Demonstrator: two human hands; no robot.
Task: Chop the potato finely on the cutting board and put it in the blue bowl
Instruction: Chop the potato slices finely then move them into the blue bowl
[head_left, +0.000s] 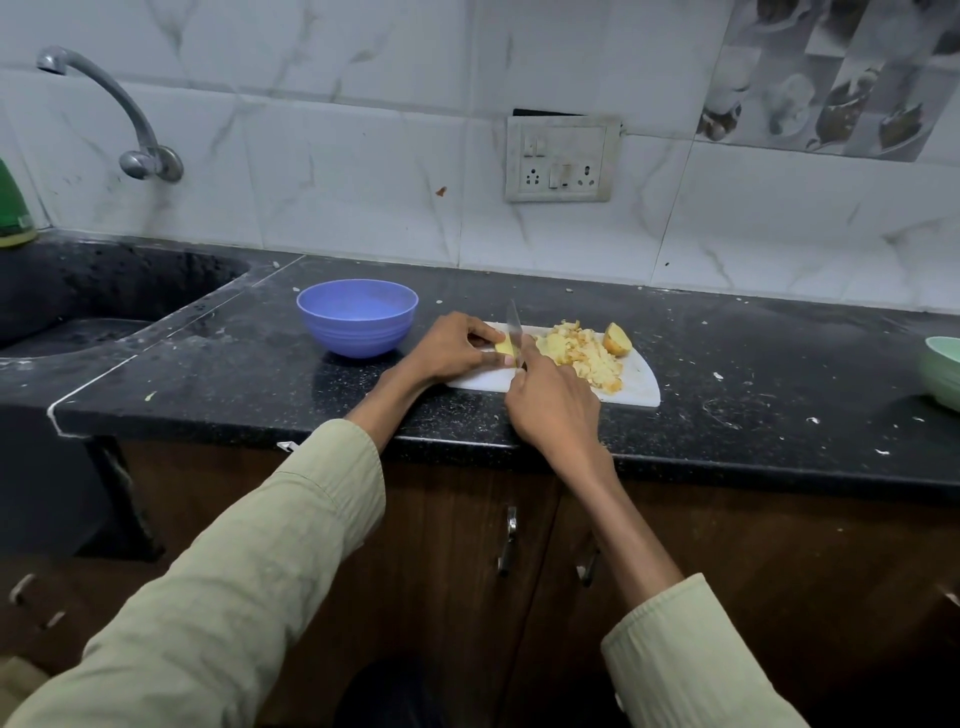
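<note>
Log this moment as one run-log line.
step: chopping | left hand: holds potato piece | right hand: grips knife | cutting board: chopped pile | blue bowl: no potato seen

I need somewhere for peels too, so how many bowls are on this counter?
2. The blue bowl stands left of the cutting board; a green bowl sits at the counter's right edge, partly out of frame.

Knife (514, 332) handle hidden inside right hand (550, 410); green bowl (943, 371) cropped by right edge; green bottle (13, 208) cropped by left edge; cutting board (641, 387) partly covered.
</note>
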